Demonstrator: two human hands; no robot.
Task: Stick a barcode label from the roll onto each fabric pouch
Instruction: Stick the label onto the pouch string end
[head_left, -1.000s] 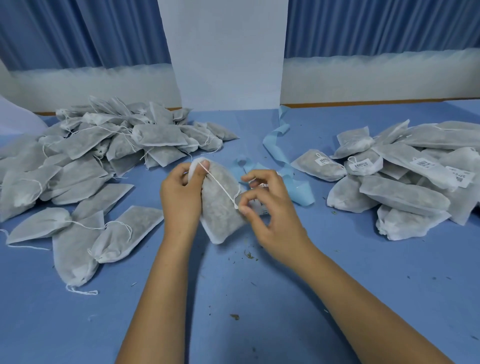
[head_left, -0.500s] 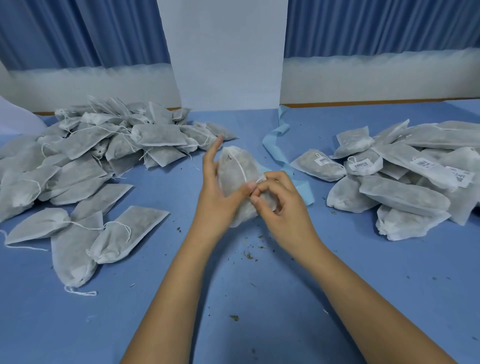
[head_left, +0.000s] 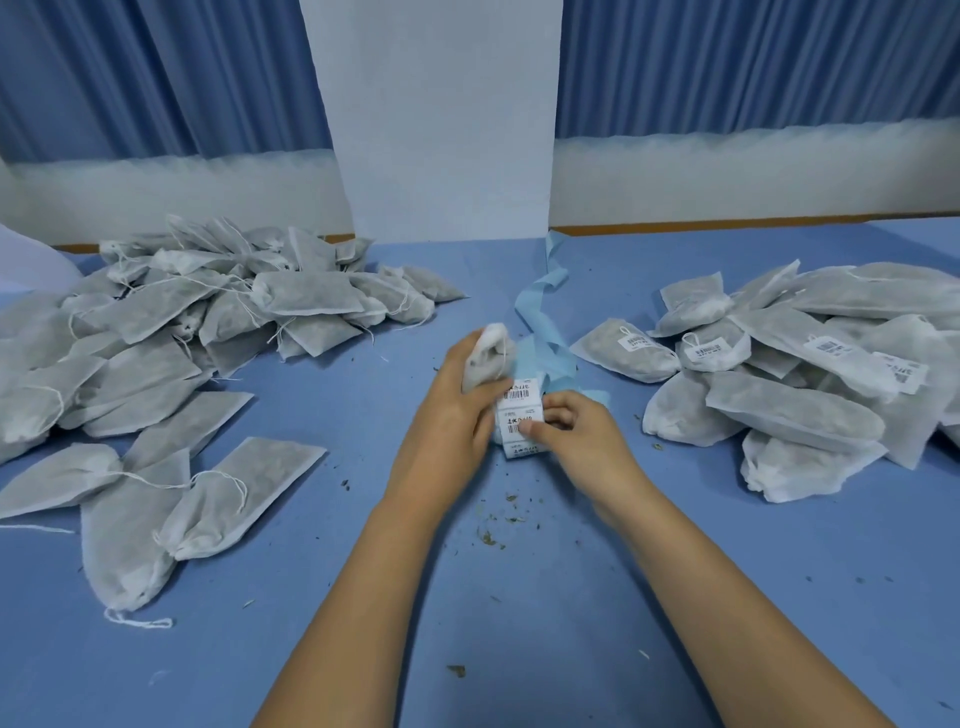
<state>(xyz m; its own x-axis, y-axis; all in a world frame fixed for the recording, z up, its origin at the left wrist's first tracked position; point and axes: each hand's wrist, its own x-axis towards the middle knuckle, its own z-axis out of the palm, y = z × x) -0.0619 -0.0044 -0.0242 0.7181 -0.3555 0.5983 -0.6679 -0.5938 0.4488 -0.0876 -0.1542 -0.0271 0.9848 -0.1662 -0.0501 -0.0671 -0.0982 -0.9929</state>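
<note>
**Taking a label off the strip for the pouch in my left hand**

Head view: my left hand (head_left: 449, 415) grips a grey-white drawstring fabric pouch (head_left: 488, 353). My fingers are curled round its lower half, and its gathered neck stands up above my knuckles, over the middle of the blue cloth-covered surface (head_left: 519, 623). Right against the pouch is the strip of white barcode labels (head_left: 519, 410) on pale blue backing paper, whose spent blue tail (head_left: 545, 312) trails off toward the wall. My right hand (head_left: 582, 441) is clamped on that strip, with the thumb pressed on a label's face and the fingers (head_left: 561, 415) curled behind it.

I judge the step in hand to be freeing one label, since none is on this pouch yet. I cannot tell whether a corner has lifted. The next move calls for peeling the label clean off its backing without creasing it. It then has to be laid flat on the pouch's side, with my left hand bracing the soft, lumpy fabric.

The heap of bare grey pouches (head_left: 182, 332) lies to my left. The heap of labelled pouches (head_left: 779, 374) lies to my right.
</note>
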